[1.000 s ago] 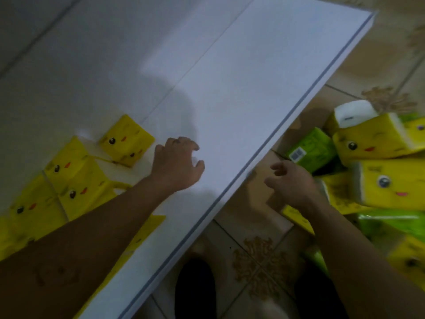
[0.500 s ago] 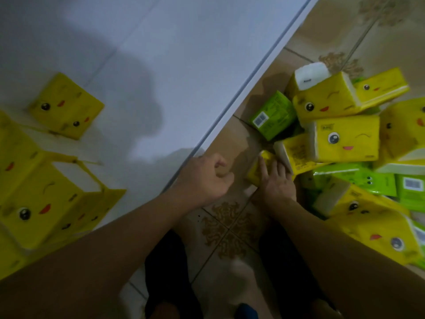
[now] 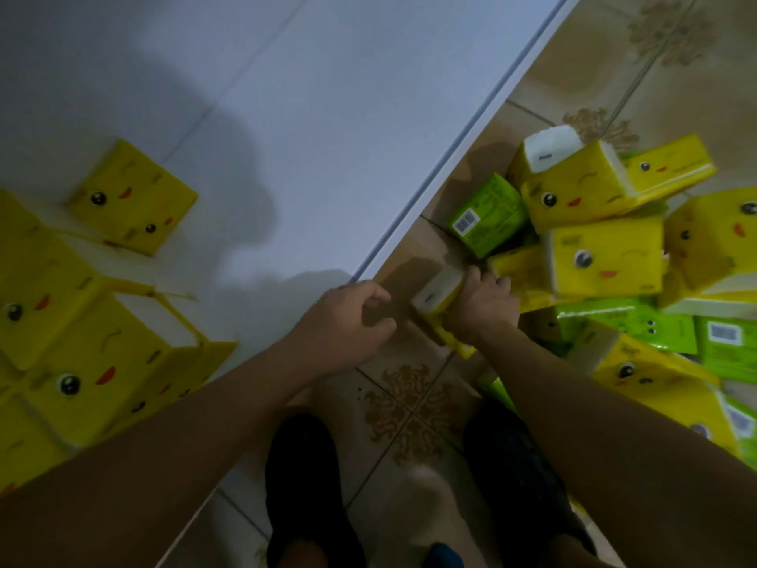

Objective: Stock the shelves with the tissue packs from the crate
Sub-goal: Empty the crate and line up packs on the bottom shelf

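My right hand (image 3: 481,305) grips a yellow tissue pack (image 3: 436,295) with a white end, lifted a little off the tiled floor beside the pile of yellow and green tissue packs (image 3: 606,256) on the right. My left hand (image 3: 348,321) hovers just left of that pack, at the front edge of the white shelf (image 3: 327,137), its fingers loosely curled and holding nothing. Several yellow packs with cartoon faces (image 3: 82,342) stand on the shelf at the left, and one more (image 3: 133,198) sits apart behind them.
The shelf edge (image 3: 450,157) runs diagonally from upper right to lower left. Patterned floor tiles (image 3: 409,407) lie below my arms. My dark shoes (image 3: 303,485) stand on the floor close to the shelf. No crate is visible.
My right hand has closed round a yellow pack at the pile's edge and raised it. My left hand left the shelf top and came down to its front edge. The view swung right.
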{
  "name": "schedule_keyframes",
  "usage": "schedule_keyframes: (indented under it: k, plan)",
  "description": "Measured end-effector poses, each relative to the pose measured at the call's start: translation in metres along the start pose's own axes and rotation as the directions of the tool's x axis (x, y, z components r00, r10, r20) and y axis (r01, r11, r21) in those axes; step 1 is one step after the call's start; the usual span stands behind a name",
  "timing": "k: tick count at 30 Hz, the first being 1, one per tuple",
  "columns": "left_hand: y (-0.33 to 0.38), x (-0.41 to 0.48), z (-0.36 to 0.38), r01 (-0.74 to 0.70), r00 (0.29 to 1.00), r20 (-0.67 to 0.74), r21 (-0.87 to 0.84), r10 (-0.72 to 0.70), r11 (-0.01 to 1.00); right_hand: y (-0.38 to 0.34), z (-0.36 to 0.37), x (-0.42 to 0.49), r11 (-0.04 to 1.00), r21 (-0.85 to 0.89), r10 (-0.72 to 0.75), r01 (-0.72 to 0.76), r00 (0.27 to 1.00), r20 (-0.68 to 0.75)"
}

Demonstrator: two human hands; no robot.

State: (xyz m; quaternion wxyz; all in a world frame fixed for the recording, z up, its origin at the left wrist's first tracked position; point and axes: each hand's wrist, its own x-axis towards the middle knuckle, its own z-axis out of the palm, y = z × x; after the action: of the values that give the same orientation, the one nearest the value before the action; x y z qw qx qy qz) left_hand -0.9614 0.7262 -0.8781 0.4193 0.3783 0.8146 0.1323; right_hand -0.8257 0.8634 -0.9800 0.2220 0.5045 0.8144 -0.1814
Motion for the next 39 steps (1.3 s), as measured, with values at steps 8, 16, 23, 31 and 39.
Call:
schedule_keyframes:
  k: [8, 16, 23, 31, 39]
  plan:
    - [-0.003, -0.01, 0.017, 0.03, 0.997, 0.067, -0.02, -0.029, 0.999, 0.003, 0.046, -0.016, 0.998, -0.053, -0.023, 0.035, 0.975, 0.221]
    - [-0.004, -0.008, 0.0, 0.115, 0.99, 0.092, -0.078, -0.108, 0.99, 0.006, 0.05, -0.023, 0.629, 0.678, 0.102, -0.38, 0.905, 0.412]
    - [0.035, -0.033, -0.034, 0.224, 0.971, 0.178, -0.419, -0.162, 0.88, 0.021, -0.021, -0.095, -0.266, 0.797, -0.678, -0.542, 0.693, 0.245]
    - [0.057, -0.096, -0.068, 0.063, 0.996, -0.014, -0.534, -0.084, 0.843, -0.02, -0.096, -0.133, -0.31, 0.818, -0.805, -0.484, 0.592, 0.045]
    - [0.034, -0.125, -0.079, 0.057, 0.943, -0.288, -0.347, -0.164, 0.936, -0.071, -0.112, -0.134, -0.146, 0.962, -0.535, -0.233, 0.836, 0.121]
